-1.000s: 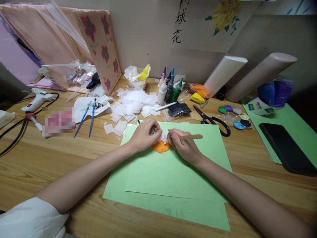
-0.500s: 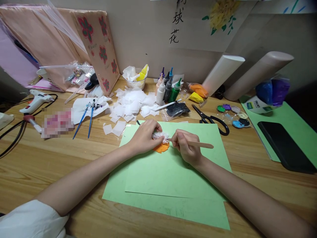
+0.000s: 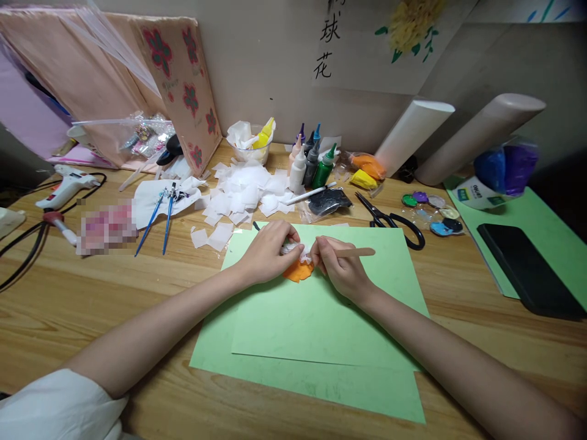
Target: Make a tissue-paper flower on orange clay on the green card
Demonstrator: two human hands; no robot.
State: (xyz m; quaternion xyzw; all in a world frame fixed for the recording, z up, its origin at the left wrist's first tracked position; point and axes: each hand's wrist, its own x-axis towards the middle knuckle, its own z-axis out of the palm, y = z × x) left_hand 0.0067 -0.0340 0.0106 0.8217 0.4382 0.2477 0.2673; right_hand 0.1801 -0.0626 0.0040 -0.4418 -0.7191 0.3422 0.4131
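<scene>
An orange flat piece (image 3: 298,272), apparently clay, lies on green paper, its upper part covered with crumpled white paper bits (image 3: 304,258). My left hand (image 3: 270,253) curls round its far left side, with the thumb pressing on the white bits. Closed in a pinch, my right hand (image 3: 340,269) grips a flat wooden stick (image 3: 358,252) right beside the piece. The stick's blunt end points right, while its working tip is hidden by the fingers and the white bits.
Green sheets (image 3: 321,330) lie under both hands. Behind them are white paper squares (image 3: 243,186), paint bottles (image 3: 324,168) and black scissors (image 3: 389,221). A glue gun (image 3: 68,186) and two blue brushes (image 3: 169,220) lie left; a black phone (image 3: 527,269) lies right.
My right hand has shifted a little left with the wooden stick, closer to the white bits, and its fingers now cover the stick's tip. My left hand has barely moved.
</scene>
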